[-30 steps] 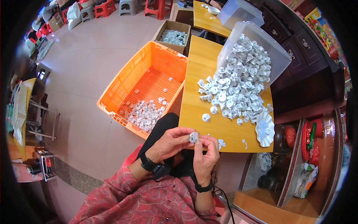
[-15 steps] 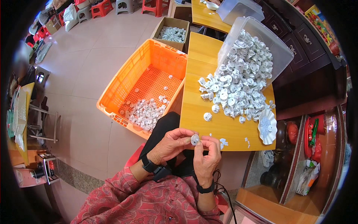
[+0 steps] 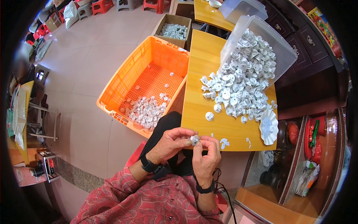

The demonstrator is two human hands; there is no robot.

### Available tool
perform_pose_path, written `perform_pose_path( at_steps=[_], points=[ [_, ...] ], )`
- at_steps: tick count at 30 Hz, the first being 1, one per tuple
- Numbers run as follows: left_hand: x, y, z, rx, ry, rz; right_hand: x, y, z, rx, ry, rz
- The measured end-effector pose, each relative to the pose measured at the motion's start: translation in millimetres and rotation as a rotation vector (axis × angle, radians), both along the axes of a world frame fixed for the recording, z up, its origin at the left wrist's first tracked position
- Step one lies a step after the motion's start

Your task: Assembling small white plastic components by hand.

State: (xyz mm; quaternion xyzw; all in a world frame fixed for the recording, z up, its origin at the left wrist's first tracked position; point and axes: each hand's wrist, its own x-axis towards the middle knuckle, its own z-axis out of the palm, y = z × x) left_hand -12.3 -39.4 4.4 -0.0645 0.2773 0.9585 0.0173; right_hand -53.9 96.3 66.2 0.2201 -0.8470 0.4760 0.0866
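White and apparently plastic, the round-faced disc piece (image 3: 194,140) sits between our two hands, just in front of the near edge of the yellow table (image 3: 194,100). Our left hand (image 3: 172,145) pinches its left side between thumb and fingertips; our right hand (image 3: 206,156) pinches its right side, thumb and forefinger drawn together, though the fingers hide how much they cover. We judge the piece light and stiff, with a smooth face that may slip a little under dry fingertips. Its rim looks the best place to take hold, thumb opposite forefinger; any thin projecting part could probably snap if pressed sideways.

Small white scraps (image 3: 224,143) lie at the table's near edge, just right of our hands. At its near right corner rests a scalloped white dish (image 3: 273,137) with small pale bits in it. Along the table's right side, a heap of similar pieces (image 3: 242,80) spills from a translucent plastic bin (image 3: 284,56) tipped over. Left of the table, an orange perforated crate (image 3: 125,74) holds more, massed at its near end. A cardboard carton (image 3: 170,41) of small pale pieces stands left of the table's far end.
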Motion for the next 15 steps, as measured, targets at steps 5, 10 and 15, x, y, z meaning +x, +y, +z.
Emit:
perform_pose_path(
  at_steps=[5,10,15],
  points=[
    [-2,2,5,-0.167,0.035,0.068,0,-3,-3,0.002,0.037,-0.002],
    [-2,-4,10,-0.290,0.073,0.074,-1,-6,-3,0.013,0.044,0.008],
    [-1,-11,7,-0.340,0.122,0.083,-5,-2,-2,-0.016,-0.077,0.085]
  ],
)
